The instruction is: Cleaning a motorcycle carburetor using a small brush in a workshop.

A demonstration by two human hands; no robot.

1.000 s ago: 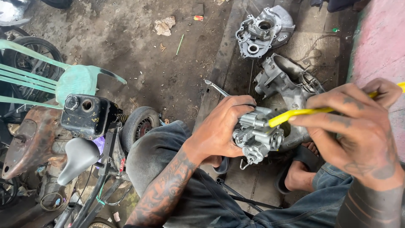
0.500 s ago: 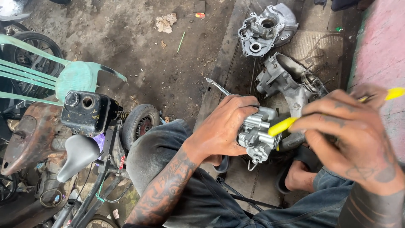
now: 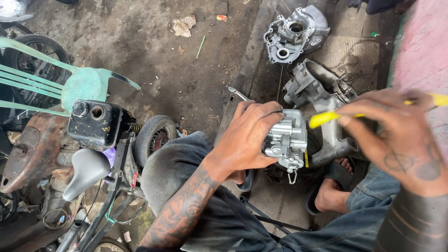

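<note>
Head view: left hand fingers clamped on carburetor; right hand fingers pinching yellow tool, long axis horizontal, tip toward carburetor.

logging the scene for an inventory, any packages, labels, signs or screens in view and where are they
No signs or screens show.
Crumpled wrapper or paper: on the dirty floor near the top, pale beige, scrunched.
Small packet scrap: floor to the right of that paper, flat, red and yellow.
Small sticker: on the dark frame beside the grey seat, narrow, red and white.
</note>
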